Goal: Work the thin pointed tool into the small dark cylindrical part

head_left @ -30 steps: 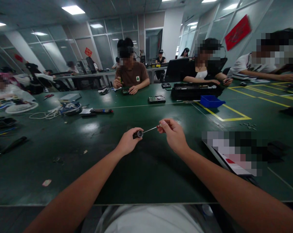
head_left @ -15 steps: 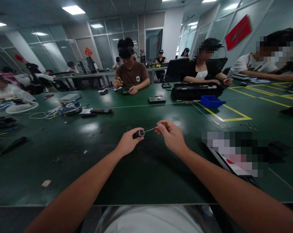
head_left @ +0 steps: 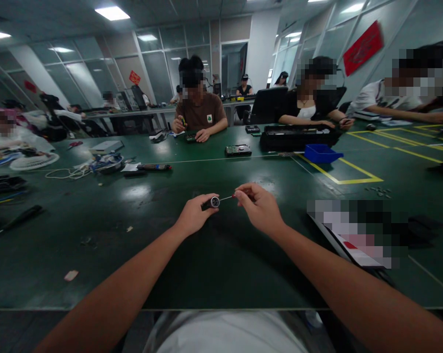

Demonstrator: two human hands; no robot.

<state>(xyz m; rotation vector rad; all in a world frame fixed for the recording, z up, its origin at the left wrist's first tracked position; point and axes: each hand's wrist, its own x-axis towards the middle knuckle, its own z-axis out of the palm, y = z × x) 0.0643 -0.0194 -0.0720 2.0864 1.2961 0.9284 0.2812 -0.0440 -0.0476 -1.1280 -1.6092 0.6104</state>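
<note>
My left hand point(head_left: 195, 214) is closed round a dark cylindrical part point(head_left: 214, 202) with a silver-rimmed round end facing right. A thin metal shaft point(head_left: 227, 197) reaches from that end toward my right hand point(head_left: 257, 205). The fingers of my right hand pinch the small red handle point(head_left: 234, 195) of this thin screwdriver. Its tip is at the round end of the part; how deep it sits cannot be seen. Both hands are above the green table point(head_left: 214, 274), a short way apart.
Beyond my hands lie a circuit board point(head_left: 238, 150), a blue tray point(head_left: 322, 153), a long black unit point(head_left: 298, 138) and a dark pen-like tool point(head_left: 153, 167). A screwdriver point(head_left: 23, 215) is at the left. A pixelated flat item point(head_left: 354, 235) lies right. People sit across the table.
The fingers of my right hand have shifted slightly on the red handle, and the round end of the part has turned a little. The whole view has moved slightly.
</note>
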